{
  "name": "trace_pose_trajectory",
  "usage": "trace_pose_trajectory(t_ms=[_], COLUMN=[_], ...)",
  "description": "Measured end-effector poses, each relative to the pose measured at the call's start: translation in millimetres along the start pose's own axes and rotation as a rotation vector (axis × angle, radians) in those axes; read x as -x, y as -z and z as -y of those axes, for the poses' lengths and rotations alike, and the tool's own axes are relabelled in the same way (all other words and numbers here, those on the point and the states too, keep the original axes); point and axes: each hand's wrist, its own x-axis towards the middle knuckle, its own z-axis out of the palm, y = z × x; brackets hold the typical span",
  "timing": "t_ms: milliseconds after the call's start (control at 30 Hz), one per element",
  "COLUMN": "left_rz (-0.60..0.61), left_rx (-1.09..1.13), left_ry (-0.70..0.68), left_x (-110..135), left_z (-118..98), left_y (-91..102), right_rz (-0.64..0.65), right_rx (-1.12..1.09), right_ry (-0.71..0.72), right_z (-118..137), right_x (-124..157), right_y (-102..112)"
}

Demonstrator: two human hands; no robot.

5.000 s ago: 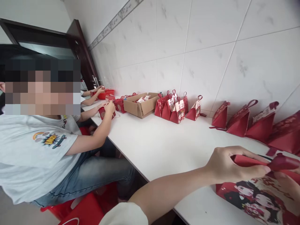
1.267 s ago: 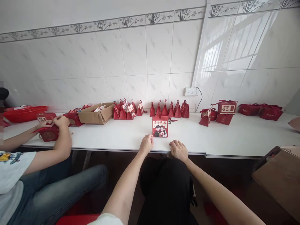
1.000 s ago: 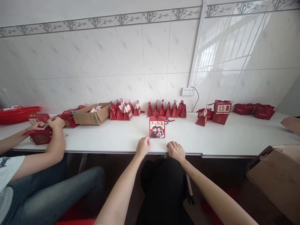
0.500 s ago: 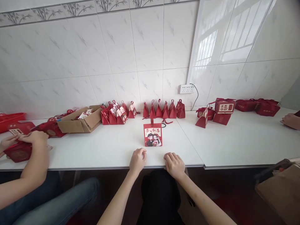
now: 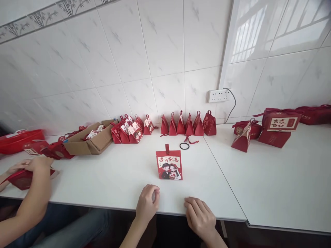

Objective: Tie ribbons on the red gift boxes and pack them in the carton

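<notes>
My left hand [image 5: 148, 203] rests at the front edge of the white table, fingers curled into a loose fist, with nothing visible in it. To its right my right hand [image 5: 200, 217] lies on the edge, back up, fingers bent under and pressed together. A red gift box [image 5: 169, 167] with a cartoon couple and a loop on top stands upright just beyond both hands; neither touches it. Behind it lie a black ring-shaped band [image 5: 184, 146] and a scrap of red ribbon [image 5: 193, 142].
Red triangular gift boxes [image 5: 181, 127] line the wall side. An open cardboard box [image 5: 89, 141] stands left of them. Ribboned red boxes [image 5: 274, 137] are stacked at right. At far left, a co-worker's hands [image 5: 38, 163] hold a red box [image 5: 23, 181]. A power strip [image 5: 219, 96] hangs on the wall.
My view has shifted closer and tilted, so the table things look larger and lower. My hands stay curled at the table's edge. The upright gift box has not moved on the table.
</notes>
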Motion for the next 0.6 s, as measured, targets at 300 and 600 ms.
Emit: trace_pose_trajectory(t_ms=[300,600], left_rz=[0.091,0.106], left_rx=[-0.012,-0.038], left_ry=[0.076,0.139], left_x=[-4.7,-9.2], left_z=[2.9,1.7], left_y=[-2.0,-6.5], right_rz=[0.12,0.457], right_rx=[-0.009,-0.053], right_ry=[-0.122,-0.456], right_z=[-4.5,79.6], right_x=[2.2,21.8], right_y=[5.7,32.5])
